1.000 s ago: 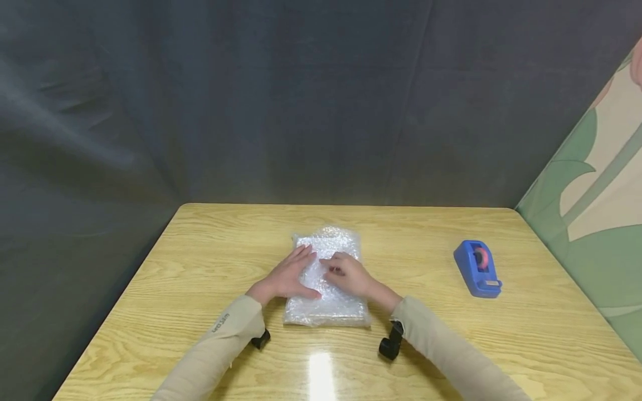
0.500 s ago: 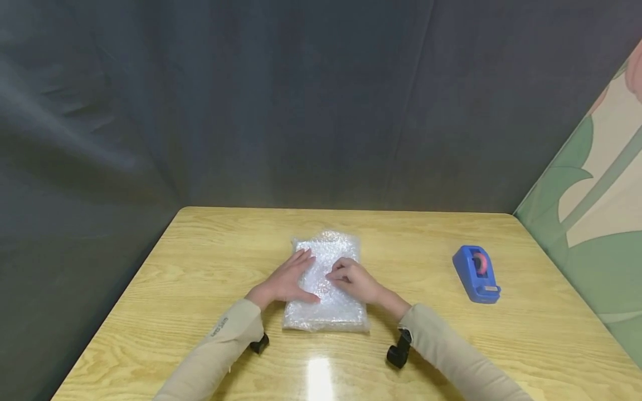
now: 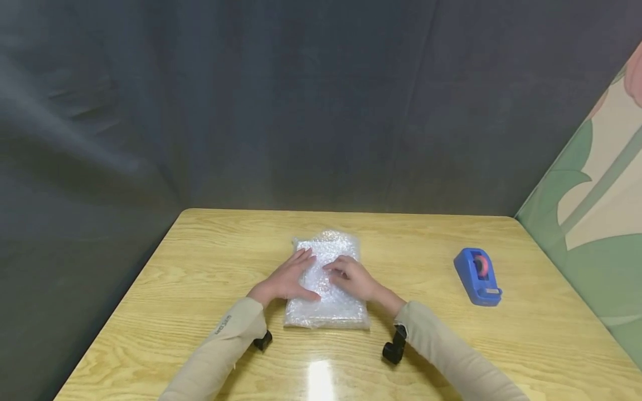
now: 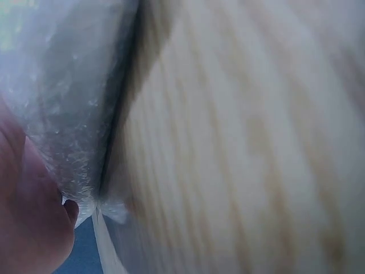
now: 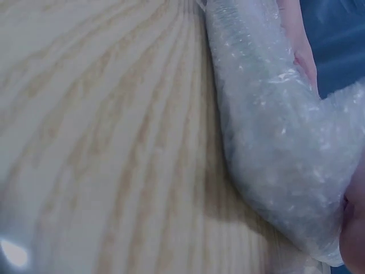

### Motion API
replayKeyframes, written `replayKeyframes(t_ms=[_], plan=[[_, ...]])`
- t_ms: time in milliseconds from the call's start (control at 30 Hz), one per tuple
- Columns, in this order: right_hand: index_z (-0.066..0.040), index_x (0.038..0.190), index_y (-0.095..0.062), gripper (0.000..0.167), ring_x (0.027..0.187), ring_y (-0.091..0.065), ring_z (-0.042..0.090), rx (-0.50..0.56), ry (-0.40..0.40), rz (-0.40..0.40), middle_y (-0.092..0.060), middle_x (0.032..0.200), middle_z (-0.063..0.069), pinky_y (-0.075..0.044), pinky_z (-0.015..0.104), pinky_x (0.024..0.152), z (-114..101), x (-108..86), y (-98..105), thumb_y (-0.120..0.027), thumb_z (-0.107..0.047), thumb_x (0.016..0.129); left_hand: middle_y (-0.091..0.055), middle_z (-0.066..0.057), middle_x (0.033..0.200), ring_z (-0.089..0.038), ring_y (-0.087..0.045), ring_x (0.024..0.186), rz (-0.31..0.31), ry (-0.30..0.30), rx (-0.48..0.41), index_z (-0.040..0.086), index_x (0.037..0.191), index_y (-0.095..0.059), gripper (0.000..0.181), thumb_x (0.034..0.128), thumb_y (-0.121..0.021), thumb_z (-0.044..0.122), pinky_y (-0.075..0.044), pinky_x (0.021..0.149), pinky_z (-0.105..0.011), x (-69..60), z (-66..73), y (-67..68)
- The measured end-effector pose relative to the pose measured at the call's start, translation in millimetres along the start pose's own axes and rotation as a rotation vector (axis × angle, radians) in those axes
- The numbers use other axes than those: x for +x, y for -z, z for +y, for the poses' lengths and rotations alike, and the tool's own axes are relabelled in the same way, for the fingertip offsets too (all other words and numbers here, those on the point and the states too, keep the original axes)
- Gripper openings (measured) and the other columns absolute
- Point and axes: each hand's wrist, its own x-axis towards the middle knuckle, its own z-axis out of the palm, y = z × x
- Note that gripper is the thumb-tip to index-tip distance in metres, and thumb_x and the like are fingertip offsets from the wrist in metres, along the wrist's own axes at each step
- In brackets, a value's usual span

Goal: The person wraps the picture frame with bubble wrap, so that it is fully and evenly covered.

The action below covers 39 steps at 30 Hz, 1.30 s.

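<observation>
A flat, rectangular package in clear bubble wrap (image 3: pixel 336 311) lies on the table in the head view, a loose flap of wrap at its far end. My left hand (image 3: pixel 287 279) rests on its left side with the fingers spread and the thumb across the top. On the right part of the wrap, my right hand (image 3: pixel 355 280) touches the surface with bent fingertips, thumb and forefinger apart. Both wrist views show the wrap's bulging side close up, bubble wrap (image 4: pixel 68 85) at left and bubble wrap (image 5: pixel 274 142) at right. What the wrap encloses cannot be made out.
A blue tape dispenser (image 3: pixel 477 277) with a pinkish roll stands on the right of the wooden table (image 3: pixel 225 239). Dark cloth (image 3: pixel 321 111) hangs behind and on the left. Patterned fabric (image 3: pixel 602 223) borders the right side.
My right hand has shifted slightly on the wrap, and its thumb and forefinger, close together half a second ago, now stand apart. The left hand and the package stay in place.
</observation>
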Motion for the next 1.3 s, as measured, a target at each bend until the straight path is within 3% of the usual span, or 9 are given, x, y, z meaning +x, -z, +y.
replayKeyframes(t_ms=[233,433,800,1000,1067,1200,1300], plan=[[-0.007,0.112,-0.065,0.027,0.078,-0.040,0.011,-0.117,-0.069,-0.093,-0.048,0.082,-0.003,-0.038,0.024,0.070,-10.5,3.2,-1.4,-0.059,-0.012,0.086,-0.004,-0.002,0.152,-0.019,0.001,0.139,-0.002,0.003,-0.008,0.011,0.145,-0.021,0.102,0.0671,-0.071,0.054,-0.010,0.111,-0.045,-0.8,-1.7,-4.1],[-0.006,0.113,-0.064,0.028,0.076,-0.038,0.012,-0.104,-0.123,-0.127,-0.045,0.079,-0.003,-0.037,0.024,0.069,-15.4,8.9,0.7,-0.060,-0.010,0.086,-0.003,-0.002,0.152,-0.018,0.002,0.139,-0.003,0.001,-0.008,0.011,0.145,-0.020,0.102,0.0673,-0.070,0.055,-0.010,0.110,-0.045,-1.4,-1.0,-1.8],[0.004,0.102,-0.066,0.022,0.084,-0.053,0.017,0.030,-0.035,-0.014,-0.059,0.091,0.006,-0.047,0.027,0.074,-3.0,-6.3,4.1,-0.062,0.002,0.081,-0.003,-0.004,0.152,-0.020,0.001,0.139,-0.004,-0.015,0.008,0.010,0.145,-0.020,0.103,0.0669,-0.070,0.055,-0.010,0.110,-0.044,-0.1,-1.3,-0.2],[-0.001,0.097,-0.070,0.020,0.079,-0.048,0.017,-0.168,0.056,-0.015,-0.054,0.082,0.005,-0.043,0.029,0.073,-8.0,-1.9,8.3,-0.066,-0.002,0.078,-0.004,-0.004,0.152,-0.020,0.001,0.139,0.013,-0.006,0.025,0.010,0.145,-0.021,0.103,0.0667,-0.071,0.054,-0.010,0.111,-0.042,1.4,-2.4,2.4],[-0.001,0.098,-0.070,0.020,0.080,-0.049,0.017,-0.184,0.028,-0.007,-0.055,0.084,0.006,-0.044,0.030,0.074,-9.4,-4.2,8.4,-0.067,-0.003,0.078,-0.004,-0.004,0.152,-0.020,0.001,0.139,0.011,-0.008,0.026,0.010,0.145,-0.020,0.103,0.0666,-0.071,0.054,-0.010,0.111,-0.042,2.0,-2.2,2.1],[0.003,0.097,-0.069,0.019,0.089,-0.053,0.023,-0.075,-0.070,0.014,-0.060,0.095,0.011,-0.047,0.036,0.080,-11.0,-13.3,8.4,-0.065,-0.002,0.079,-0.003,-0.004,0.152,-0.020,0.001,0.139,-0.001,-0.010,0.025,0.010,0.145,-0.019,0.104,0.0666,-0.070,0.055,-0.010,0.111,-0.042,2.1,-1.4,0.2],[0.004,0.095,-0.069,0.017,0.092,-0.054,0.025,-0.026,-0.063,0.016,-0.060,0.097,0.013,-0.047,0.038,0.083,-10.7,-16.3,9.5,-0.065,-0.002,0.079,-0.004,-0.005,0.152,-0.020,0.000,0.139,-0.003,-0.010,0.021,0.009,0.145,-0.020,0.104,0.0663,-0.071,0.055,-0.010,0.111,-0.043,1.9,-1.3,-1.1]])
